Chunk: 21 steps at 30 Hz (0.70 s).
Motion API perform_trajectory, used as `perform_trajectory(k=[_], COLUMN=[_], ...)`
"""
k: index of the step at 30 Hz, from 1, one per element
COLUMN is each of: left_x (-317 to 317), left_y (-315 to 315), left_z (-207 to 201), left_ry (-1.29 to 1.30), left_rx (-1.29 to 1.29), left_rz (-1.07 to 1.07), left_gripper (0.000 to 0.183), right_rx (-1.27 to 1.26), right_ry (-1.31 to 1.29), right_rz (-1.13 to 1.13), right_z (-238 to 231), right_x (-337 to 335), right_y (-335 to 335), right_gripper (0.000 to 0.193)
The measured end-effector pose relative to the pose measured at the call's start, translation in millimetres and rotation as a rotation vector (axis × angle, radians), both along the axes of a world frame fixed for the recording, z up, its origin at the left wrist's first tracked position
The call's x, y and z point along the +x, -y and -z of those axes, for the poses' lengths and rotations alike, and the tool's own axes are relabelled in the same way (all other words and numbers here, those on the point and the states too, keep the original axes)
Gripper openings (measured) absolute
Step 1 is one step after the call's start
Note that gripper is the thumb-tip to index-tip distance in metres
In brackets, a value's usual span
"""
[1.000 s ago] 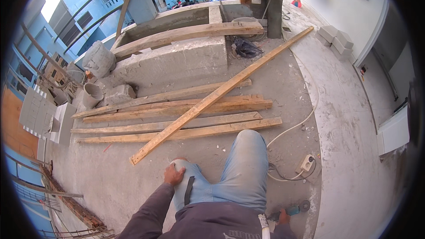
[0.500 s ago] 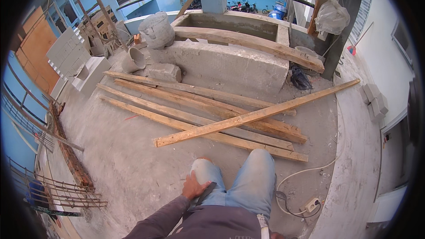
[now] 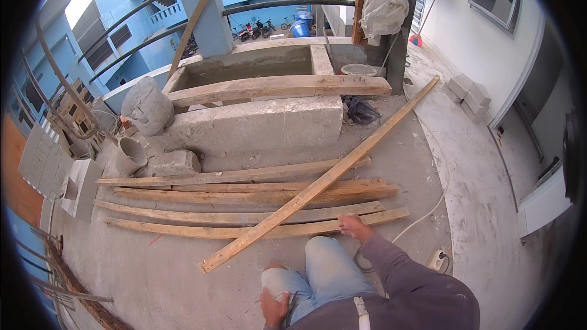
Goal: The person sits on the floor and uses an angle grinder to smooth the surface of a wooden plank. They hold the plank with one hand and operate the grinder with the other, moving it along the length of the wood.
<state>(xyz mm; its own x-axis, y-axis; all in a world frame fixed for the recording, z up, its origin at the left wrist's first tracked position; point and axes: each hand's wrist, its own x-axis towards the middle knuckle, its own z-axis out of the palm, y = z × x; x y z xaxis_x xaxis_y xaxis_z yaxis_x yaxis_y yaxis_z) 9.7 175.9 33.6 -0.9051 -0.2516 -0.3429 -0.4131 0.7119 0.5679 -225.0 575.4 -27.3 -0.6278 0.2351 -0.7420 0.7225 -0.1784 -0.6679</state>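
My right hand (image 3: 355, 228) is stretched forward over the right part of the nearest timber batten (image 3: 293, 230). Its fingers look loosely apart with nothing in them; whether they touch the wood I cannot tell. On my left thigh rests my left hand (image 3: 274, 308), thumb and fingers apart, next to a dark narrow thing whose kind is unclear. A longer batten (image 3: 318, 186) lies slantwise across several others, its near end left of my knees. Behind the nearest one lie another batten (image 3: 244, 216) and a thicker pair of timbers (image 3: 257, 197). A pale handle-like thing (image 3: 362, 315) shows at my waist.
Beyond the timbers stands a rough concrete ledge (image 3: 257, 125) with a plank (image 3: 281, 87) on it. A bucket (image 3: 131, 156) and a concrete block (image 3: 174, 163) are at the left. To the right lie a cable with a socket (image 3: 438, 261) and stacked blocks (image 3: 468, 95).
My view has turned to the right. My right arm has come up from the lower edge and reached forward to the timbers. The left hand stays on my left leg.
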Motion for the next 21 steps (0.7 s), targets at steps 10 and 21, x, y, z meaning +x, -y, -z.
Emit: perform_trajectory(k=[10,21], left_x=[12.7,-80.5], left_y=[34.0,-11.8], left_z=[37.8,-50.0], left_ry=[-0.047,-0.361], left_rx=[0.035,-0.260], left_rz=[0.214,0.377], left_gripper=[0.087,0.095], right_rx=[-0.417,-0.453], right_ry=[0.056,-0.135], right_rz=[0.282,0.036], right_z=[56.8,7.2], right_x=[-128.7,-45.2], right_y=[127.7,107.6], right_gripper=[0.071,0.042])
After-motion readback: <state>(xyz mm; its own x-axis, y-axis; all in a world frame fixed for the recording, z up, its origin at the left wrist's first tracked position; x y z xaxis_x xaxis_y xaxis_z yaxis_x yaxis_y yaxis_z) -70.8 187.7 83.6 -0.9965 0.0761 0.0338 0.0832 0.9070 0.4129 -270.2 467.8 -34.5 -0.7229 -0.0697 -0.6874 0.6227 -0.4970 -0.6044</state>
